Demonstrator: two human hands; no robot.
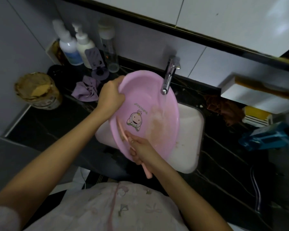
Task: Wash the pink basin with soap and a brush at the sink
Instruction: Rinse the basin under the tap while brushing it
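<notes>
Tilting the pink basin [145,104] over the sink [193,129] at frame centre, my left grip [111,97] curls round its upper-left rim, I judge so tap [168,75] water drains off, while my right grip [141,151] clamps the brush [123,130] against the lower rim.

Pale tiled wall [140,39]; black marble counter [223,155]; dim.

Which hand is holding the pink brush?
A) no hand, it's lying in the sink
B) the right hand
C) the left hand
B: the right hand is curled round the handle of the pink brush, working inside the pink basin, while the left hand grips the basin's rim.
</notes>
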